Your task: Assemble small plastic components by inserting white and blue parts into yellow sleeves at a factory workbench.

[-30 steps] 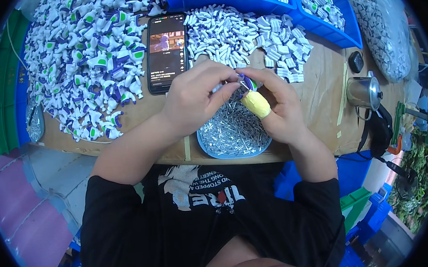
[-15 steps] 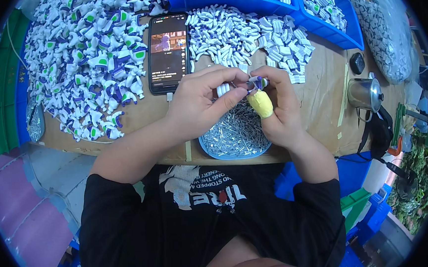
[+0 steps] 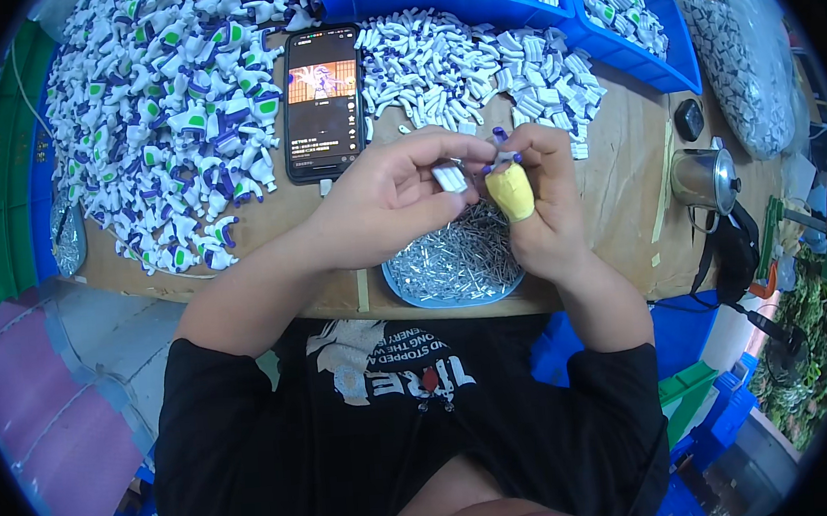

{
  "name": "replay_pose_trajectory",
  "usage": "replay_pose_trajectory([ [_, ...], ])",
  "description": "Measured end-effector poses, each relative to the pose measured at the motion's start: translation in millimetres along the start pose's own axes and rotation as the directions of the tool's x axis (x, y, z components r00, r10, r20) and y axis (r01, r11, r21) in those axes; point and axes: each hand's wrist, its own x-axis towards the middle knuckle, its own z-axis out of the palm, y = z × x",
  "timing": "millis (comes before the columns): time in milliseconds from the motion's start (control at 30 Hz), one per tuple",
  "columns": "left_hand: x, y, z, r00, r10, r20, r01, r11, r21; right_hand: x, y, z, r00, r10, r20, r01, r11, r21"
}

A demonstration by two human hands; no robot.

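Both hands meet above a blue bowl (image 3: 457,303) heaped with thin metal pins. My left hand (image 3: 385,198) is closed in a pinch around a small white ribbed plastic piece (image 3: 448,178). Close against it, my right hand (image 3: 551,196) grips a small purple-and-white plastic part (image 3: 504,160) between thumb and fingers; yellow tape (image 3: 511,194) wraps its thumb. Fingers partly hide both parts, so I cannot tell whether they are joined. Just beyond lie a pile of small white curved pieces (image 3: 424,61) and a pile of white ribbed pieces (image 3: 547,81).
At the left spreads a large heap of white, purple and green toy body parts (image 3: 174,121). A lit phone (image 3: 326,135) lies beside it. Blue bins (image 3: 644,62) stand at the back; a metal cup (image 3: 701,180), a small black object (image 3: 689,121) and a filled plastic bag (image 3: 731,73) are at the right.
The ribbed piece has tilted and shifted slightly right and down in my left hand. In my right hand the purple-and-white part has turned, its purple end now pointing up.
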Motion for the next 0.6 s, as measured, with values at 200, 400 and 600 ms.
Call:
replay_pose_trajectory([
  [200, 3.7, -2.5, -11.7, 0.980, -0.084, -0.181, 0.094, 0.994, 0.047, -0.7, 0.9, -5.5, 0.999, 0.040, -0.022, -0.037, 0.992, 0.122],
  [400, 2.8, -0.6, -11.5, 0.977, 0.017, -0.214, 0.021, 0.985, 0.171, -0.5, 0.2, -8.3, 0.984, 0.071, 0.162, -0.083, 0.994, 0.068],
  [600, 2.0, -3.1, -7.4, 0.977, 0.067, -0.202, -0.036, 0.987, 0.157, 0.0, -2.2, -5.3, 0.984, 0.115, 0.135, -0.130, 0.985, 0.113],
])
